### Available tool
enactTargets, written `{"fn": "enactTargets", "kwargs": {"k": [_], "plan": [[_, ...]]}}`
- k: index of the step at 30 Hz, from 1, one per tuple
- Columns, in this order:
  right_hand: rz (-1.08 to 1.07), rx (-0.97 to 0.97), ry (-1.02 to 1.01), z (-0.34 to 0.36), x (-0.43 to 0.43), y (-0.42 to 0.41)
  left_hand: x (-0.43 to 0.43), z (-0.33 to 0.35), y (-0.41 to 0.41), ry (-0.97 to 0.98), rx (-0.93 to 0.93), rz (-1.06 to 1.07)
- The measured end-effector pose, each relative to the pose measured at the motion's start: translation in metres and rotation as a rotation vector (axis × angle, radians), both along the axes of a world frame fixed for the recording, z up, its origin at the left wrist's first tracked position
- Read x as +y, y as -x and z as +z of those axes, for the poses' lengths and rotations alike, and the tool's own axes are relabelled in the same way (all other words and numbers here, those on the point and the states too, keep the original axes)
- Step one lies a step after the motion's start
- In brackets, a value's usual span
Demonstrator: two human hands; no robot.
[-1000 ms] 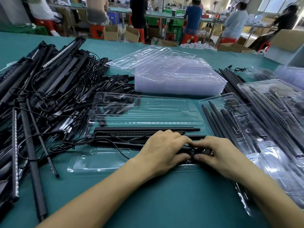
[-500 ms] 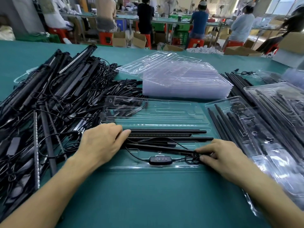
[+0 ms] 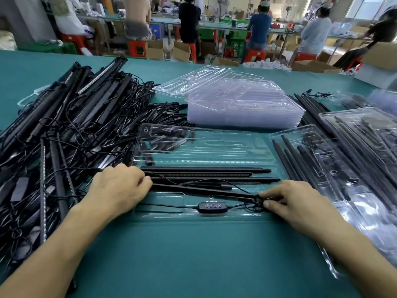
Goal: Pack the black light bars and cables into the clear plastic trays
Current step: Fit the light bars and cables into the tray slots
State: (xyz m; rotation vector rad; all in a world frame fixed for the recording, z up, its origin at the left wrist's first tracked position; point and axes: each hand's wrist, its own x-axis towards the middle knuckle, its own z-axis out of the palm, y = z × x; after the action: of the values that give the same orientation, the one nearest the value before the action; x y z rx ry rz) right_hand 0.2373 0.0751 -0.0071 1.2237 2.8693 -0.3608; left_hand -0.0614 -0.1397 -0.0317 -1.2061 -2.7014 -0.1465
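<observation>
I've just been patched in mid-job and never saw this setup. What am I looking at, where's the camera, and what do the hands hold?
No machine here: a person works bare-handed, and the single view comes from a camera on their head, looking down. On the green table lies an open clear tray with black light bars laid in it and a button controller on its cable. The left hand grips the bars' left ends; the right hand pinches the bunched cable. To the left, loose bars pile up; behind, empty trays; right, filled trays.
</observation>
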Motion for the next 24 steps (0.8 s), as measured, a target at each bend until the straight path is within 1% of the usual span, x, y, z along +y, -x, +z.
{"fn": "enactTargets", "kwargs": {"k": [3, 6, 8, 9, 10, 12, 13, 15, 16, 18, 19, 21, 24], "plan": [[-0.014, 0.023, 0.0, 0.0, -0.002, -0.002, -0.004, -0.005, 0.004, -0.084, -0.145, 0.1], [-0.022, 0.032, -0.007, 0.0, -0.003, -0.003, -0.008, -0.012, 0.004, -0.193, -0.183, 0.076], [-0.031, 0.035, -0.007, 0.0, -0.003, -0.004, -0.01, -0.014, 0.004, -0.23, -0.23, 0.053], [-0.037, 0.04, -0.005, 0.0, -0.002, -0.004, -0.011, -0.014, 0.002, -0.223, -0.231, 0.053], [-0.042, 0.045, -0.003, 0.0, -0.002, -0.004, -0.011, -0.015, 0.002, -0.182, -0.185, 0.055], [-0.048, 0.048, -0.003, 0.0, -0.002, -0.004, -0.012, -0.016, -0.001, -0.08, -0.015, 0.036], [-0.048, 0.05, -0.003, 0.001, -0.002, -0.004, -0.011, -0.016, 0.0, -0.078, 0.028, 0.027], [-0.045, 0.055, -0.008, 0.002, -0.003, -0.004, -0.009, -0.017, 0.003, -0.122, 0.004, 0.026], [-0.043, 0.058, -0.012, 0.002, -0.004, -0.004, -0.008, -0.017, 0.006, -0.163, -0.061, 0.026], [-0.039, 0.061, -0.022, 0.002, -0.004, -0.004, -0.006, -0.017, 0.011, -0.304, -0.233, 0.024], [-0.037, 0.061, -0.025, 0.002, -0.004, -0.005, -0.006, -0.017, 0.013, -0.375, -0.261, 0.02], [-0.032, 0.062, -0.026, 0.002, -0.005, -0.005, -0.008, -0.017, 0.018, -0.437, -0.208, 0.028], [-0.026, 0.083, -0.031, 0.002, -0.006, -0.006, -0.008, -0.017, 0.023, -0.392, -0.198, 0.017]]}}
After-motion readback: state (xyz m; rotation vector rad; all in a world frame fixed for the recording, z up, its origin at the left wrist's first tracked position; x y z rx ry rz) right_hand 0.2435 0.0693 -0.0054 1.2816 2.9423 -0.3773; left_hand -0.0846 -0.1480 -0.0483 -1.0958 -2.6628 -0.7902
